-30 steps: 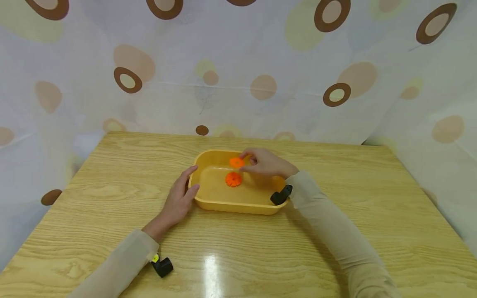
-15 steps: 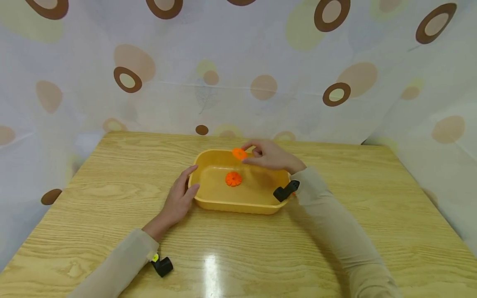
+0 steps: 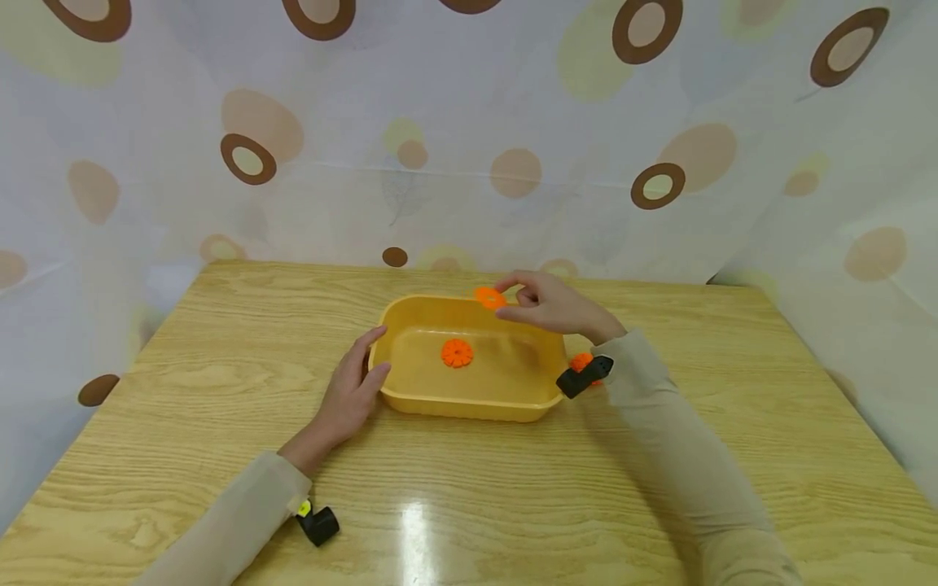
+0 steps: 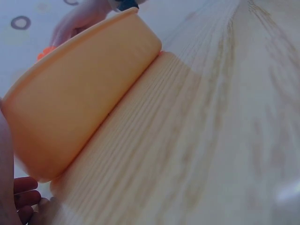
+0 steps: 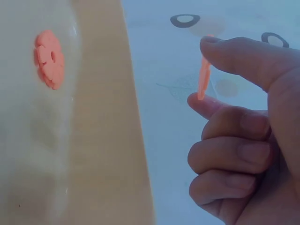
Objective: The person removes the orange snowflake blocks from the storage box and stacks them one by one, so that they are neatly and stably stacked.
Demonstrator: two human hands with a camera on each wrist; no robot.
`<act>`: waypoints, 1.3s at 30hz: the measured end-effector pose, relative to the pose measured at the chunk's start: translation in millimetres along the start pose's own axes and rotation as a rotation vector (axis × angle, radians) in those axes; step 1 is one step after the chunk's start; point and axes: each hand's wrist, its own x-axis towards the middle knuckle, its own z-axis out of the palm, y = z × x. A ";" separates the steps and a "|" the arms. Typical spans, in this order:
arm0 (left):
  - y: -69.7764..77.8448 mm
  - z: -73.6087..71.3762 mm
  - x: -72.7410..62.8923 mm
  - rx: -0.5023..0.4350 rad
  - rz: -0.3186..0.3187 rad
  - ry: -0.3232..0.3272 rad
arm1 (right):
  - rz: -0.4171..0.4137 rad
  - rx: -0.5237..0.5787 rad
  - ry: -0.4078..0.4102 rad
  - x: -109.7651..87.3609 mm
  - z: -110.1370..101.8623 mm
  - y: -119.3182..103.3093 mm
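Note:
Between thumb and forefinger, my right hand [image 3: 555, 305] pinches an orange notched plastic disc [image 3: 490, 298] above the far rim of a yellow plastic basin [image 3: 410, 399]. The right wrist view shows that held disc [image 5: 204, 77] edge-on, with the other fingers curled into the palm. A second orange disc [image 3: 458, 353], flower-shaped with a small centre hole, lies on the basin's floor. My left hand [image 3: 348, 396] grips the basin's left end, thumb and forefinger at the rim. In the left wrist view, its other fingers [image 4: 26, 192] sit low beside the basin's outer wall.
More orange discs [image 3: 582, 362] lie on the wooden table [image 3: 469, 496] just right of the basin, partly hidden by the right wrist camera [image 3: 585, 377]. A patterned cloth [image 3: 469, 106] hangs behind the table's far edge.
My right hand has lifted the pinched disc up from inside the basin and carried it right, uncovering orange discs beyond the basin's right end. The left hand stays put on the basin.

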 end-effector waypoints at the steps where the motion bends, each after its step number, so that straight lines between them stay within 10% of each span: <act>1: -0.1 0.1 0.0 -0.001 0.000 -0.001 | 0.000 0.000 0.003 -2.3 -0.9 0.9; 39: -3.1 1.7 1.0 -0.034 0.040 0.007 | 0.164 0.091 0.100 -88.9 -3.3 52.9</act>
